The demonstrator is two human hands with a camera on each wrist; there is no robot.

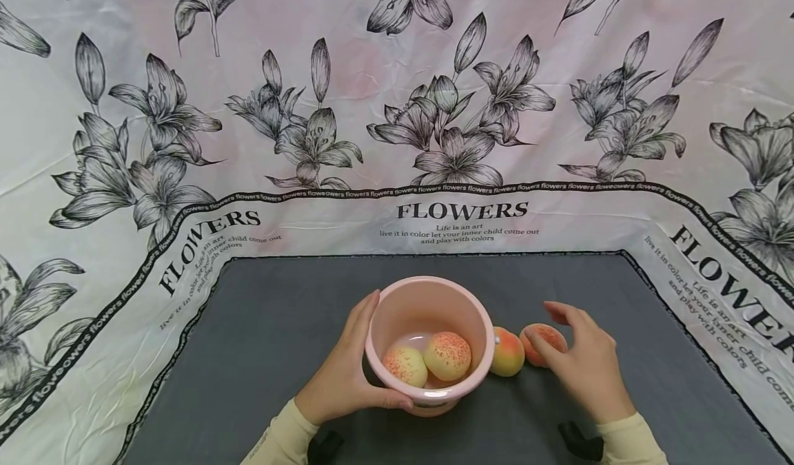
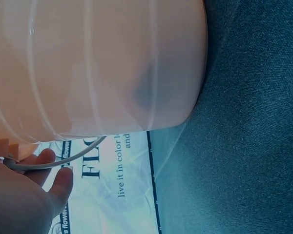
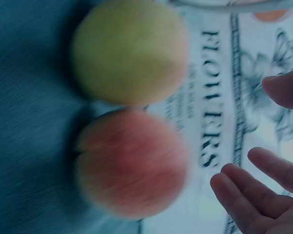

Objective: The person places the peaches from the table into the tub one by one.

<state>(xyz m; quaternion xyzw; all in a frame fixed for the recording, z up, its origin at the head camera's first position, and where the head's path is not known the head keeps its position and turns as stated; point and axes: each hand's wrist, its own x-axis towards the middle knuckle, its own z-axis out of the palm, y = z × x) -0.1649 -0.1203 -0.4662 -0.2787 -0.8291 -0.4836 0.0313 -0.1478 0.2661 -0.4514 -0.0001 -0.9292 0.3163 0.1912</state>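
Note:
My left hand [image 1: 347,368] grips a pink bucket [image 1: 428,303] by its side and rim, thumb along the near edge. The bucket tilts so that its mouth shows, with two pale, red-speckled peaches [image 1: 448,356] inside. In the left wrist view its ribbed wall and thin grey handle [image 2: 83,152] show. To the right of the bucket sit a yellow-red peach [image 1: 508,355] and a redder peach [image 1: 551,335], side by side. My right hand [image 1: 586,365] hovers over the redder peach, thumb and fingers spread apart, holding nothing. In the right wrist view, a gap separates the fingertips from the peaches.
A dark grey cloth surface [image 1: 267,334] lies beneath everything. Around it runs a white border [image 1: 335,227] printed with lettering, and lily-patterned cloth [image 1: 347,107] rises behind. Black straps [image 1: 579,441] sit near both wrists.

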